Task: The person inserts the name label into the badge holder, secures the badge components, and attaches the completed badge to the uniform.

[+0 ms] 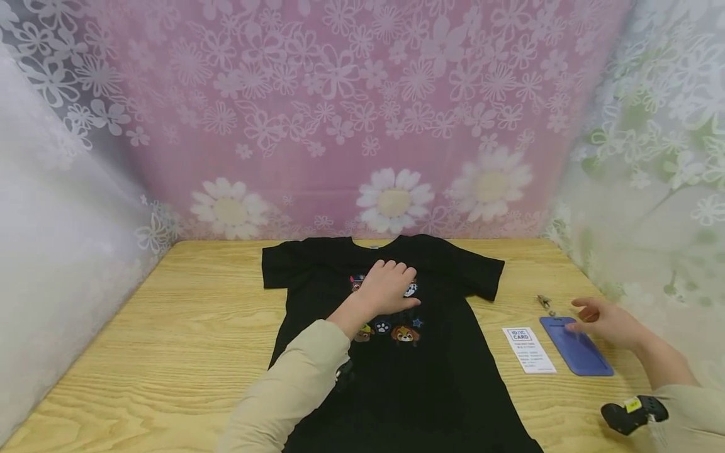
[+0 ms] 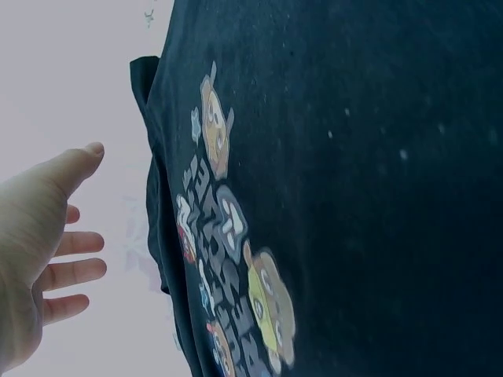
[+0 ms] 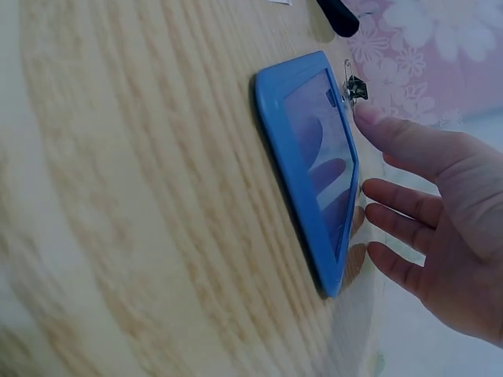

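Note:
A black T-shirt [image 1: 396, 396] with cartoon dog faces and a paw badge [image 2: 232, 224] printed on its chest lies spread out flat. Over that print is my left hand [image 1: 387, 288], its fingers extended and nothing in them; the left wrist view shows it apart from the cloth. At the right, a blue ID card holder [image 1: 589, 355] with a clear window [image 3: 322, 149] and a metal clip [image 1: 544, 303] lies on the table. My right hand [image 1: 608, 322] hovers at its far edge, fingers loosely bent, thumb close to the clip end, gripping nothing.
A white printed card [image 1: 528, 350] marked ID/IC CARD lies between the shirt and the holder. The wooden table [image 1: 204, 327] is bordered by a pink flowered curtain [image 1: 306, 126] behind and pale curtains at both sides.

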`<state>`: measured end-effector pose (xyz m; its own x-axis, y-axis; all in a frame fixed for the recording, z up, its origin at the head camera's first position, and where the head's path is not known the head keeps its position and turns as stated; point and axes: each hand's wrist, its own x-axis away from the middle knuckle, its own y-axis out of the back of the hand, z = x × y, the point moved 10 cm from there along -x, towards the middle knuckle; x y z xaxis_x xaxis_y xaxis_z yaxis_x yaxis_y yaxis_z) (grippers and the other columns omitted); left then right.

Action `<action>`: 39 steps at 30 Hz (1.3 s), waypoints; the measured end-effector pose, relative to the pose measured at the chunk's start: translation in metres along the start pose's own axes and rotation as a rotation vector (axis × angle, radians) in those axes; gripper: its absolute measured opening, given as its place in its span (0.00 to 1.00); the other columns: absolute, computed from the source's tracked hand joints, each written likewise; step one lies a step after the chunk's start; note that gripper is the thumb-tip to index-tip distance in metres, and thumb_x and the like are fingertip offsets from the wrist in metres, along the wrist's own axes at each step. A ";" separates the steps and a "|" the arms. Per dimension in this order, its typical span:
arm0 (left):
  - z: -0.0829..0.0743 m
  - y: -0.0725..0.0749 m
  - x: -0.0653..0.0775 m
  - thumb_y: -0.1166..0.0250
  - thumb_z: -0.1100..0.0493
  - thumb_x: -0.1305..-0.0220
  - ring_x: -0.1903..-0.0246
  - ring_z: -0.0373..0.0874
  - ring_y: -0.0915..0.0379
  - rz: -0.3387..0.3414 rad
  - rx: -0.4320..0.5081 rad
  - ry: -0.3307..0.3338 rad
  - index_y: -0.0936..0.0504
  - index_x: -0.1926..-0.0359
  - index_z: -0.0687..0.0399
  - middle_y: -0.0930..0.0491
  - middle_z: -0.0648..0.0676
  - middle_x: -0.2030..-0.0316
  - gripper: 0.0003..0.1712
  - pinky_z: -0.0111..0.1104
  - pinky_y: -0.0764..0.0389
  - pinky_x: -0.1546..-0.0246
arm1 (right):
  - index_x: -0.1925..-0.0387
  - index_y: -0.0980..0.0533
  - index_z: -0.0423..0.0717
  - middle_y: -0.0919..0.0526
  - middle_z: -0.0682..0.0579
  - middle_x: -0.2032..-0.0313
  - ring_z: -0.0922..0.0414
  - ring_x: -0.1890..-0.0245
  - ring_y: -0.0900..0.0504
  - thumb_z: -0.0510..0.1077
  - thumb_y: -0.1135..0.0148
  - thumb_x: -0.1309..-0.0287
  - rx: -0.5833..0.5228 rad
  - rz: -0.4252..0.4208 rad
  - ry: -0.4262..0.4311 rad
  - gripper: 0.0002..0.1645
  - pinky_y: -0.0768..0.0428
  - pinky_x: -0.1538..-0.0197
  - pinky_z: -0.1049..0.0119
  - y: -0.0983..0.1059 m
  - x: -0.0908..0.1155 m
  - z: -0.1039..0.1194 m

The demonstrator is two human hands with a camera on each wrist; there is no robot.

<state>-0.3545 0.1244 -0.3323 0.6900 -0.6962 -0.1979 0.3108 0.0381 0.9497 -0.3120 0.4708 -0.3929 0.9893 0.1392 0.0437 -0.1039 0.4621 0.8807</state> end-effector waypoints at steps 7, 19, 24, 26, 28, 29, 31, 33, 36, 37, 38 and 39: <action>-0.017 0.000 -0.008 0.46 0.31 0.42 0.58 0.42 0.29 0.004 -0.022 -0.025 0.27 0.47 0.46 0.24 0.46 0.56 0.31 0.34 0.32 0.59 | 0.45 0.39 0.19 0.30 0.24 0.54 0.33 0.56 0.28 0.47 0.33 0.48 0.005 0.035 0.030 0.42 0.27 0.60 0.46 -0.003 -0.002 0.001; -0.050 0.000 -0.018 0.48 0.32 0.40 0.58 0.40 0.30 0.007 -0.060 -0.089 0.27 0.46 0.44 0.26 0.44 0.57 0.30 0.32 0.33 0.61 | 0.52 0.29 0.24 0.29 0.25 0.54 0.26 0.54 0.32 0.48 0.29 0.54 0.065 0.036 0.087 0.35 0.30 0.58 0.39 -0.003 -0.001 0.007; -0.059 -0.002 -0.021 0.48 0.33 0.39 0.58 0.40 0.30 0.018 -0.063 -0.103 0.28 0.46 0.44 0.26 0.44 0.57 0.28 0.31 0.34 0.61 | 0.54 0.27 0.27 0.29 0.26 0.55 0.27 0.55 0.31 0.49 0.29 0.55 0.091 0.025 0.089 0.34 0.30 0.59 0.39 -0.004 -0.001 0.007; -0.062 -0.003 -0.022 0.48 0.33 0.39 0.58 0.40 0.30 0.017 -0.063 -0.107 0.28 0.46 0.44 0.26 0.44 0.57 0.28 0.31 0.33 0.60 | 0.55 0.26 0.29 0.28 0.29 0.57 0.31 0.56 0.30 0.50 0.28 0.56 0.118 0.021 0.088 0.33 0.29 0.59 0.42 -0.003 -0.002 0.007; -0.063 -0.003 -0.023 0.48 0.34 0.38 0.58 0.40 0.30 0.018 -0.064 -0.109 0.28 0.46 0.43 0.26 0.44 0.56 0.28 0.31 0.33 0.60 | 0.57 0.26 0.32 0.27 0.33 0.59 0.34 0.58 0.28 0.51 0.28 0.57 0.151 0.024 0.094 0.31 0.28 0.60 0.44 -0.003 -0.002 0.008; -0.064 -0.003 -0.023 0.48 0.34 0.38 0.57 0.40 0.30 0.019 -0.065 -0.109 0.28 0.45 0.43 0.26 0.44 0.56 0.28 0.31 0.33 0.60 | 0.58 0.25 0.34 0.26 0.35 0.60 0.36 0.59 0.28 0.51 0.28 0.57 0.165 0.027 0.103 0.30 0.28 0.61 0.45 -0.002 -0.003 0.009; -0.066 -0.003 -0.025 0.48 0.34 0.38 0.57 0.39 0.30 0.019 -0.064 -0.108 0.28 0.45 0.43 0.26 0.44 0.56 0.27 0.31 0.34 0.59 | 0.60 0.26 0.38 0.26 0.39 0.61 0.41 0.61 0.27 0.51 0.27 0.58 0.193 0.037 0.114 0.27 0.28 0.63 0.49 -0.003 -0.003 0.011; -0.068 -0.004 -0.025 0.48 0.34 0.38 0.57 0.40 0.31 0.021 -0.063 -0.109 0.28 0.46 0.42 0.26 0.44 0.56 0.27 0.31 0.34 0.60 | 0.63 0.27 0.41 0.26 0.43 0.63 0.46 0.63 0.27 0.51 0.27 0.58 0.203 0.055 0.132 0.25 0.28 0.64 0.53 -0.004 -0.004 0.013; -0.072 -0.004 -0.026 0.49 0.34 0.38 0.58 0.39 0.31 0.025 -0.068 -0.114 0.27 0.46 0.42 0.26 0.43 0.56 0.26 0.31 0.34 0.61 | 0.67 0.28 0.44 0.30 0.50 0.70 0.56 0.71 0.32 0.51 0.27 0.57 0.200 0.087 0.136 0.22 0.33 0.69 0.63 -0.007 -0.004 0.015; -0.073 -0.004 -0.026 0.49 0.34 0.38 0.58 0.39 0.31 0.028 -0.070 -0.117 0.27 0.46 0.42 0.26 0.43 0.56 0.26 0.31 0.34 0.61 | 0.68 0.29 0.45 0.32 0.52 0.72 0.59 0.73 0.35 0.52 0.28 0.57 0.198 0.098 0.132 0.22 0.36 0.71 0.66 -0.008 -0.004 0.015; -0.074 -0.004 -0.026 0.49 0.34 0.38 0.58 0.39 0.31 0.030 -0.072 -0.120 0.27 0.46 0.41 0.26 0.43 0.56 0.26 0.31 0.34 0.61 | 0.70 0.29 0.45 0.34 0.54 0.74 0.61 0.75 0.37 0.52 0.28 0.57 0.196 0.108 0.126 0.22 0.38 0.72 0.67 -0.008 -0.004 0.015; -0.075 -0.005 -0.026 0.49 0.34 0.37 0.58 0.39 0.31 0.032 -0.072 -0.121 0.27 0.46 0.41 0.27 0.43 0.56 0.26 0.31 0.34 0.61 | 0.71 0.30 0.44 0.35 0.55 0.76 0.62 0.77 0.39 0.53 0.28 0.56 0.202 0.119 0.121 0.22 0.39 0.73 0.68 -0.009 -0.004 0.015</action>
<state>-0.3247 0.1959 -0.3498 0.6175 -0.7752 -0.1331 0.3395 0.1101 0.9341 -0.3134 0.4535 -0.3940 0.9506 0.2916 0.1069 -0.1847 0.2539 0.9494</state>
